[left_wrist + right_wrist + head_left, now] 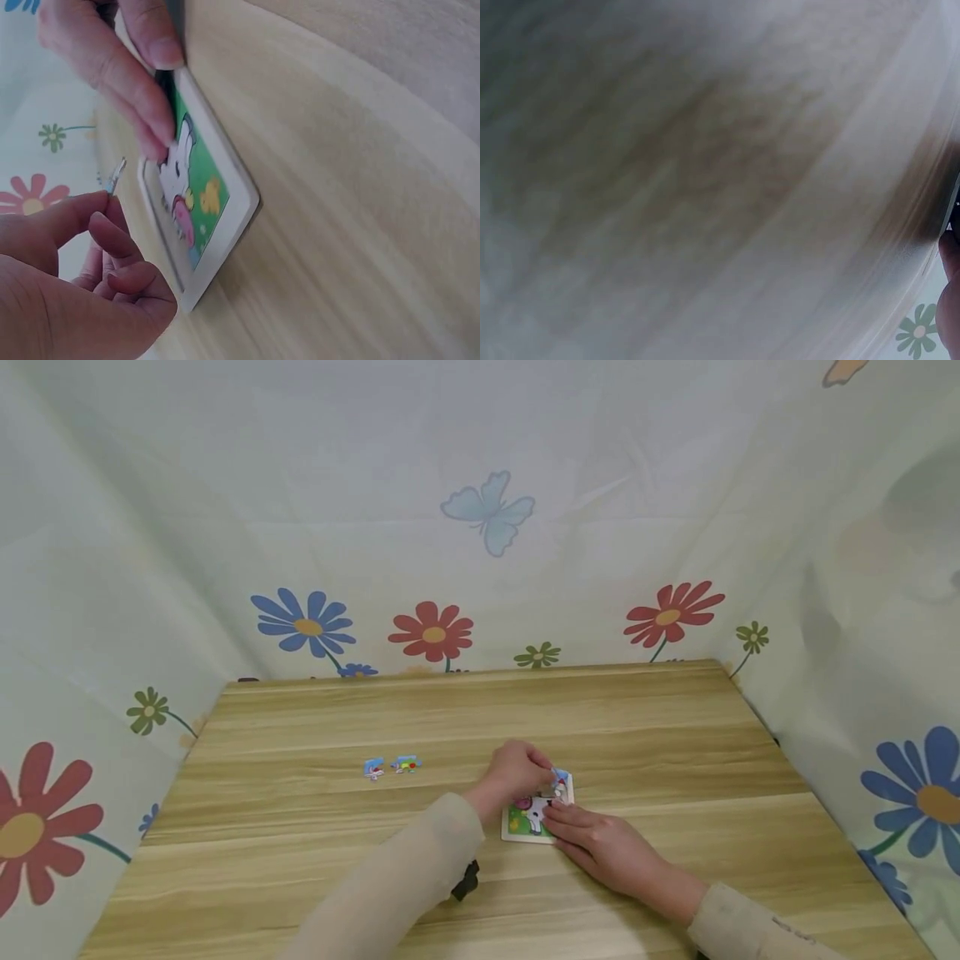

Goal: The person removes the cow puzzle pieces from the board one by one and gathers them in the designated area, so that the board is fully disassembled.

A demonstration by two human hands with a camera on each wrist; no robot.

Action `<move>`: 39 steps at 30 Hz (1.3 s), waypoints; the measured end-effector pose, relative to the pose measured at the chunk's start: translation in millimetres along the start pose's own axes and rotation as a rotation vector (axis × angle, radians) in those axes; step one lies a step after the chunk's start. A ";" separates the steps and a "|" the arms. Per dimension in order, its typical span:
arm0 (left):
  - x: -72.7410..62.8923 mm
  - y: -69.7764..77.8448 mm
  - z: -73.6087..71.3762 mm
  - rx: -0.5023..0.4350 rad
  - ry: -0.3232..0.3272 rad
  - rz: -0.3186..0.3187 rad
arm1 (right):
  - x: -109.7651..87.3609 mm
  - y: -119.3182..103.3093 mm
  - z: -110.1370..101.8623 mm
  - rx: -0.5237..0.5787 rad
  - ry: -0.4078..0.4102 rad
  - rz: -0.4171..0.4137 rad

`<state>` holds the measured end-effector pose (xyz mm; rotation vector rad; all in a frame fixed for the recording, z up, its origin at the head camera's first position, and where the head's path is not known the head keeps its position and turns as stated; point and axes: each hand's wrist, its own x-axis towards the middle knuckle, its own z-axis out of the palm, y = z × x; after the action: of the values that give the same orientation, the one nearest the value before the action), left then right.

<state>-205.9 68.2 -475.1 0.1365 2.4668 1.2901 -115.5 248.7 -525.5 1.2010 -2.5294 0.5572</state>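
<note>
There are two hands [513, 774] [609, 850] at one puzzle board [527, 839] on one tabletop [262, 827], two loose pieces [371, 767] [408, 764] left of the board, one pinched piece [115, 177] above it, one blue butterfly [491, 514] beyond it.

wood-grain bench [247, 852], pretty smooth with a faint sheen from where I'm standing, puzzle tray [242, 196] with a smooth rim, wood or plastic, can't tell, creased matt cloth backdrop [360, 468], matt fabric sleeves [397, 881] too
</note>
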 end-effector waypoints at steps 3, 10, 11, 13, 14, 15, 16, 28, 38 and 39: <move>-0.6 0.1 -10.1 -0.023 -0.006 0.006 | 0.5 -0.6 -0.6 -0.006 -0.002 0.000; -5.9 1.6 -40.8 -0.069 -0.001 -0.003 | 1.2 -1.4 -1.9 -0.004 -0.038 0.029; -6.7 1.0 -45.7 -0.071 0.002 -0.005 | 1.2 -1.3 -1.9 -0.002 -0.043 0.032; -7.6 -1.7 -55.3 -0.067 0.009 -0.006 | 1.0 -1.1 -1.5 -0.003 -0.050 0.035; -7.5 -3.7 -60.0 -0.060 0.013 -0.006 | 0.8 -0.9 -1.2 -0.003 -0.051 0.039; -7.8 -5.6 -64.8 -0.060 0.019 -0.008 | 0.7 -0.7 -0.8 -0.003 -0.052 0.041; -7.9 -7.8 -69.8 -0.056 0.024 -0.011 | 0.5 -0.5 -0.4 -0.003 -0.052 0.043; -5.6 -42.0 -121.4 -0.071 0.122 -0.095 | 1.9 -2.8 -2.2 -0.013 -0.052 0.031; -8.4 -58.0 -139.0 -0.051 0.186 -0.167 | 2.3 -3.4 -2.3 -0.014 -0.048 0.025; -8.6 -59.2 -139.2 -0.054 0.189 -0.175 | 2.6 -3.6 -2.5 -0.014 -0.047 0.022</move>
<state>-242.3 -76.3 -448.0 -0.2204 2.5286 1.3461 -114.0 246.0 -521.4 1.1961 -2.5844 0.5220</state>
